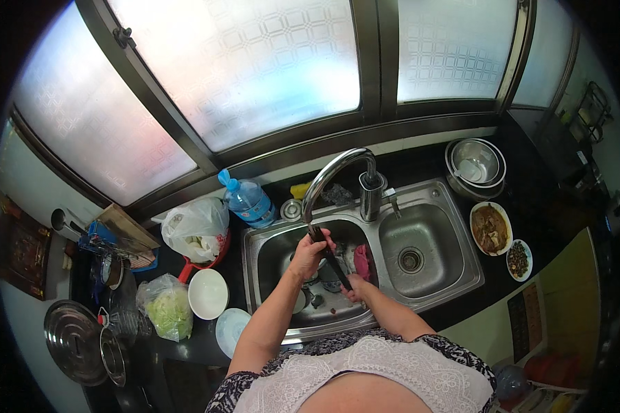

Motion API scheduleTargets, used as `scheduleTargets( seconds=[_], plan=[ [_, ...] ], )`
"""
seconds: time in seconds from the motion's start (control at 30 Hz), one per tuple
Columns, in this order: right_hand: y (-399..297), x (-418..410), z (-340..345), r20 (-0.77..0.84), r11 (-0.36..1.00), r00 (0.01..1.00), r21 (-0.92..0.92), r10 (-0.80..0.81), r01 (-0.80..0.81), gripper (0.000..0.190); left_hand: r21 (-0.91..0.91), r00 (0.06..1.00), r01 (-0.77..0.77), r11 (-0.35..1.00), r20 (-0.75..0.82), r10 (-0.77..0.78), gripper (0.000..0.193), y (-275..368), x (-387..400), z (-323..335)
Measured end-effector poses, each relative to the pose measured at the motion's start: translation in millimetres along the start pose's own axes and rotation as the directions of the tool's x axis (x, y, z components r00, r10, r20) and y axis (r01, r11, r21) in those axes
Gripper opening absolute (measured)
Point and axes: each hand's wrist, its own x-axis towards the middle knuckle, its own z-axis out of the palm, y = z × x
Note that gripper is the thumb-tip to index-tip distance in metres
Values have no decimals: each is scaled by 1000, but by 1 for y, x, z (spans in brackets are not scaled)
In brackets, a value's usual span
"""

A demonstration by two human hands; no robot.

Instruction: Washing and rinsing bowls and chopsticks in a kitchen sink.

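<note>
Below the chrome faucet [336, 165], a long dark utensil, perhaps chopsticks [335, 262], slants across the left basin [276, 258] of a steel double sink. My left hand [310, 255] grips its upper end near the spout, thumb on top. Around its lower end my right hand [355, 289] is closed. Beside the right hand, a pink cloth [361, 262] lies in the basin. Dishes under my hands are partly hidden, and a pale bowl rim [299, 301] shows near my left forearm.
Left of the sink stand a white bowl [208, 294], a pale plate [231, 330], bagged lettuce [169, 314], a white plastic bag [195, 227] and a blue-capped water bottle [253, 206]. On the right are nested steel bowls [476, 162], a stew dish [491, 228] and a small plate [519, 259].
</note>
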Motion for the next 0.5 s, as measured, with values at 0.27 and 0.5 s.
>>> scheduleTargets(
  seconds=[0.27, 0.5],
  plan=[
    [-1, -7, 23, -161, 924, 947, 224, -278, 309, 28, 344, 970, -43, 938, -209, 122, 10, -9, -2, -12],
    [6, -10, 15, -152, 922, 909, -46, -388, 385, 35, 395, 956, -79, 915, -231, 182, 12, -13, 9, -1]
  ],
)
